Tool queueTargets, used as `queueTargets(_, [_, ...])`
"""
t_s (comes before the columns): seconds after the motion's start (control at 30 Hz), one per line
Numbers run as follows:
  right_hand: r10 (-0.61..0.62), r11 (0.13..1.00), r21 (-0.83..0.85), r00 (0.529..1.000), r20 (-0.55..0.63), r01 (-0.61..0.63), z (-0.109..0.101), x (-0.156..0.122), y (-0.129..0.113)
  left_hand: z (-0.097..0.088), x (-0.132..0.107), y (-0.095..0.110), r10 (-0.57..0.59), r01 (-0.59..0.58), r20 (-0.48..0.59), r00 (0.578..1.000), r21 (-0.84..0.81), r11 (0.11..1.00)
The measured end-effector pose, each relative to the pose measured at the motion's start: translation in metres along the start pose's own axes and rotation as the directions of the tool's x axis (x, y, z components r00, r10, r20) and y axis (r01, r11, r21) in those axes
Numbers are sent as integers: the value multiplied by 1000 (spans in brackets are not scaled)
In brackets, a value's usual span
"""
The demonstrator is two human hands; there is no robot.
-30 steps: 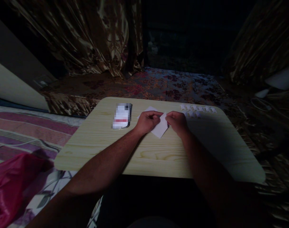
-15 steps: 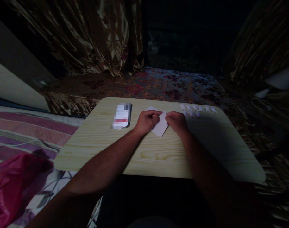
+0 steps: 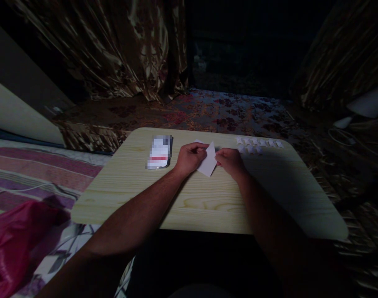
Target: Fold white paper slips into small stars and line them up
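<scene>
A folded piece of white paper (image 3: 209,162) is held up between both hands above the table, its pointed corner upward. My left hand (image 3: 190,157) pinches its left side between thumb and fingers. At its right edge, the closed thumb and fingertips of my right hand (image 3: 229,159) grip the same paper. Behind my left hand, more white paper (image 3: 198,141) shows in part; the hand hides the rest. Beyond my right hand, several small white folded paper pieces (image 3: 254,141) lie in two rows.
The wood-grain table (image 3: 207,203) has rounded corners. A phone (image 3: 159,152) lies on its left part, its screen blurred. Left of the table are a striped bedspread (image 3: 42,165), a pink bag (image 3: 18,240) and cables. Patterned curtains (image 3: 139,49) hang behind.
The paper has turned slightly, its top corner shifting a little left and up. My right hand's fingers have slid a little down along its right edge.
</scene>
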State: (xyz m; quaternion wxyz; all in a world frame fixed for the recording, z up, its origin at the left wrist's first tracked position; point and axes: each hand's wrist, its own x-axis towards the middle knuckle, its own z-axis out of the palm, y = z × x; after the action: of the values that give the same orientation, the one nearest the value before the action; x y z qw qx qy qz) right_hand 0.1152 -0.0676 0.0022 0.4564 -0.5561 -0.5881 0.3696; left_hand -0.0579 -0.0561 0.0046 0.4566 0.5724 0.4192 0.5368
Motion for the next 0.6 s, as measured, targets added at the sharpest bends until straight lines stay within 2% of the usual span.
queueTargets(0.1, [-12, 1000, -29, 1000, -15, 12, 0, -1, -1, 0, 0, 1, 11, -11, -11, 1000, 2, 1000])
queueTargets(0.6, [-1, 998, 62, 1000, -17, 2, 1, 0, 0, -1, 2, 4, -39, 31, -86, 996, -88, 996])
